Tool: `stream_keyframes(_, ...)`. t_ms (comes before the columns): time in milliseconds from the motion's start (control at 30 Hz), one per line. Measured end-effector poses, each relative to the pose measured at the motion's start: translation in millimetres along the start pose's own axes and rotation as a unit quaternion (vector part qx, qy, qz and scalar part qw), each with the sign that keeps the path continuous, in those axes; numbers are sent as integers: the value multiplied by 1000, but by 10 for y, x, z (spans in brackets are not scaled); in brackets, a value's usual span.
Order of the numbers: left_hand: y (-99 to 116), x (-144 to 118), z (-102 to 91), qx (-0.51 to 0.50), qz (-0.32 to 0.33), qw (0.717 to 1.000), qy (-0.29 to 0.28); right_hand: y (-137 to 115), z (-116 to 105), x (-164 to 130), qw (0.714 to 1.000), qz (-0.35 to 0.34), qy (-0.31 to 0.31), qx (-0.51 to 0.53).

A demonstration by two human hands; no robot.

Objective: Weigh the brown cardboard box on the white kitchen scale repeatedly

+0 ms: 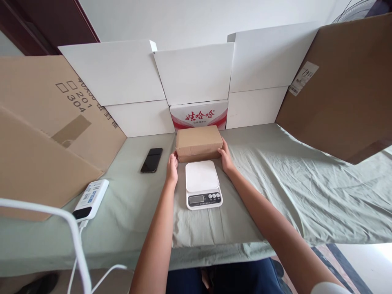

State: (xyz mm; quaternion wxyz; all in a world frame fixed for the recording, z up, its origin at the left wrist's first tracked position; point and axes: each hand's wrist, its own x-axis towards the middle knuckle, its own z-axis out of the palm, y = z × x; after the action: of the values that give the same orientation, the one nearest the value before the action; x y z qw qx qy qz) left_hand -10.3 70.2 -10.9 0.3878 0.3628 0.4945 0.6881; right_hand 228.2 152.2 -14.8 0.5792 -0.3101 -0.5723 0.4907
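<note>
Matt brown cardboard box (199,143); smooth white plastic scale (202,183); wrinkled green cloth (290,192); glossy black phone (152,159).

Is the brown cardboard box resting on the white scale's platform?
No, the cardboard box sits on the cloth behind the scale.
</note>
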Motion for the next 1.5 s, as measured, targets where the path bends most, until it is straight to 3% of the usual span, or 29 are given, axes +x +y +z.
stream_keyframes(467, 31, 19, 11, 15, -30, 999, 17, -11, -3, -16, 999, -30, -3, -17)
stream_keyframes(1033, 2, 27, -73, 128, 58, 987, 80, -54, 13, -32, 1000, -16, -18, 13)
stream_keyframes(1500, 45, 12, -45, 116, 45, 989, 81, -59, 17, -27, 1000, -14, -20, -15)
